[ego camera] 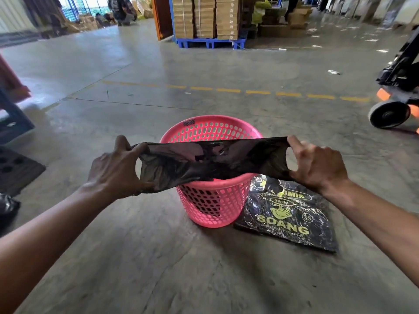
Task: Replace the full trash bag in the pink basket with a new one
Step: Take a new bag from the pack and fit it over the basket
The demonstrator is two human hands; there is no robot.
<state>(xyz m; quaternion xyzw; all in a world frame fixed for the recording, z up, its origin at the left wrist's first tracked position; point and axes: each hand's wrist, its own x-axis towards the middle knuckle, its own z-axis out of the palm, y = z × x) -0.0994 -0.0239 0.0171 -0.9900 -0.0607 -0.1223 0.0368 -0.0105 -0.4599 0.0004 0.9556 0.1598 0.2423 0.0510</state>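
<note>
A pink perforated basket (210,130) stands on the concrete floor in front of me. Over its mouth a thin black trash bag (210,159) is stretched wide between both hands, and part of it hangs down inside the basket. My left hand (115,166) grips the bag's left edge. My right hand (317,164) grips its right edge. A black pack of trash bags (288,216) with yellow print lies flat on the floor, touching the basket's right side.
A black filled bag (8,208) sits at the far left edge. A pallet jack (396,94) with an orange wheel stands at the right. Stacked cartons on a blue pallet (206,43) are far ahead. A dark perforated mat (15,168) lies on the left.
</note>
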